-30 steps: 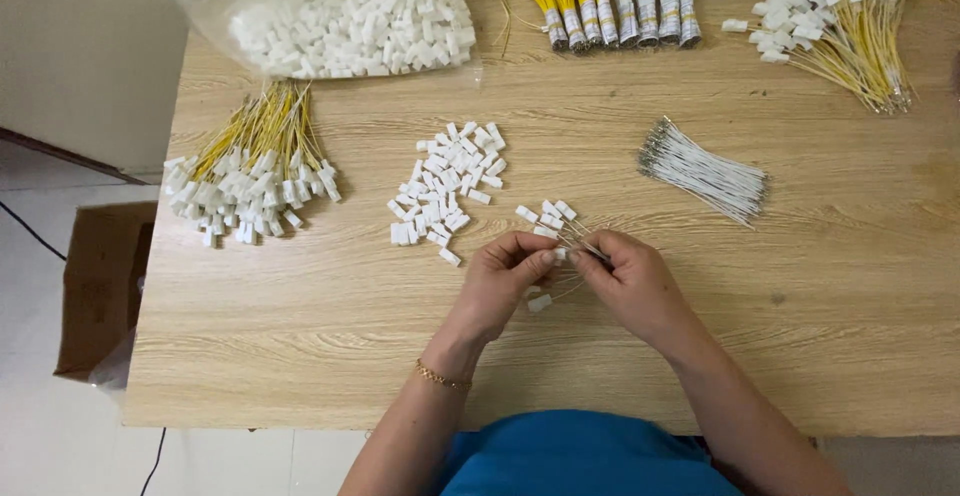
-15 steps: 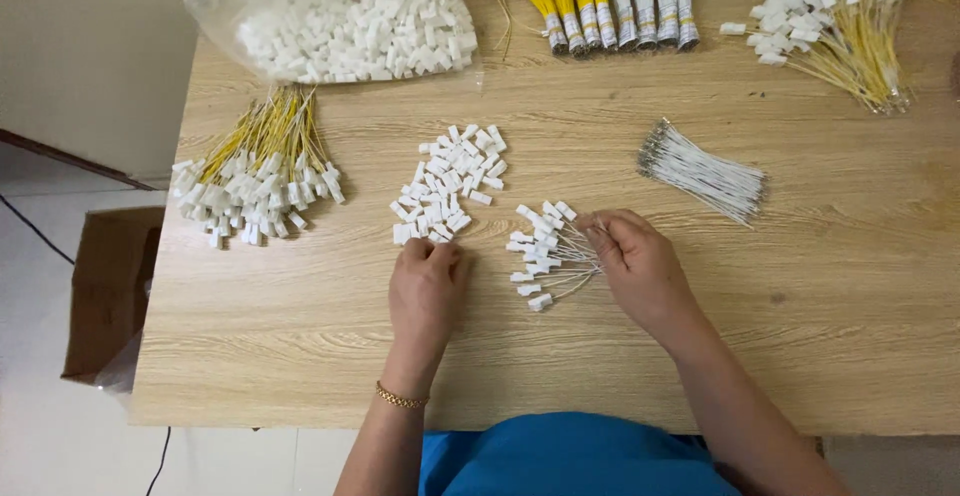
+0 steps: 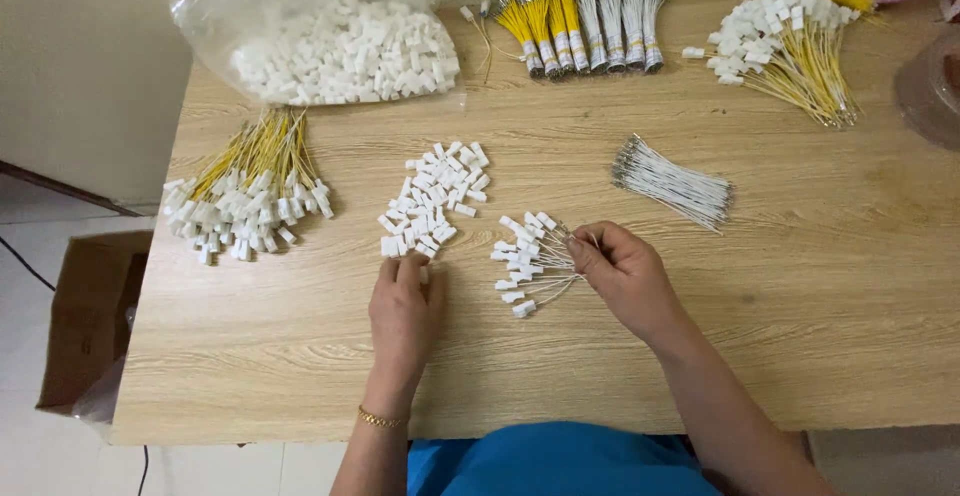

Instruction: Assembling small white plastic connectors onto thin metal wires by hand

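Down on the wooden counter (image 3: 800, 356), the left hand (image 3: 405, 306) lies flat and loose, fingertips touching the near edge of a small pile of white plugs (image 3: 432, 199). Just right of it, the right hand (image 3: 625, 271) pinches a fanned bunch of white wires with plugs (image 3: 528, 261).

My left hand (image 3: 405, 306) on table (image 3: 820, 356), fingertips at loose connector pile (image 3: 432, 199); right hand (image 3: 625, 278) beside wired connector fan (image 3: 528, 261) — bare wire bundle (image 3: 672, 181) behind, connector bag (image 3: 335, 41) far left.
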